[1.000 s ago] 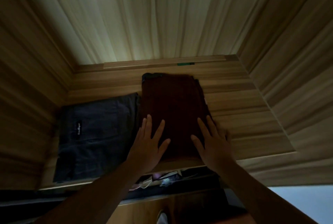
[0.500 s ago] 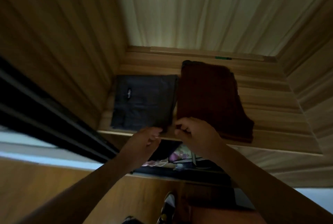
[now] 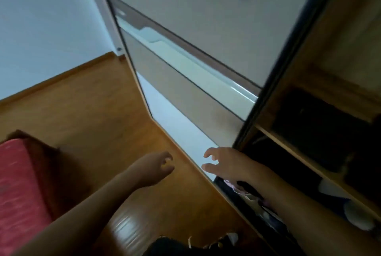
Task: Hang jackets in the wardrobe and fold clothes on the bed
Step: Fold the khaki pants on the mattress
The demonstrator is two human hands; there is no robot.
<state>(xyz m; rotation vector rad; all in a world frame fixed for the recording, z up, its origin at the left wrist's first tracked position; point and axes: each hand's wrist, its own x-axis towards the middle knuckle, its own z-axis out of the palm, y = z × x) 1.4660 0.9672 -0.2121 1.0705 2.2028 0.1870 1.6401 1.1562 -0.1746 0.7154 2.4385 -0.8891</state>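
As I read the head view from my station, left hand (image 3: 153,168): fingers loosely curled, nothing in them; it hangs over the wooden floor (image 3: 99,115).
Right hand (image 3: 225,164): fingers apart and half bent, empty; it hovers just beside the lower edge of the sliding door (image 3: 206,55). I cannot tell whether it touches the door.
Bed (image 3: 18,198): red cover at my left, near the left forearm. No garment shows on the part in view.
Pink and pale items (image 3: 249,197): in the lower wardrobe compartment, under my right forearm; too blurred to name.
Folded clothes (image 3: 321,132): dark stack on the wardrobe shelf (image 3: 299,158), right of the door edge and beyond the Right hand. Blurred; I cannot count the pieces.
Jackets: none in view.
Handling, my judgement: fabric of this kind is soft, light and limp, not fragile; a folded piece sags and opens if lifted by one corner.
Where to hold, my judgement: folded pieces with both palms flat, one under each short side; jackets at the collar or shoulders.
Wall (image 3: 41,18): pale, farthest back at the left.
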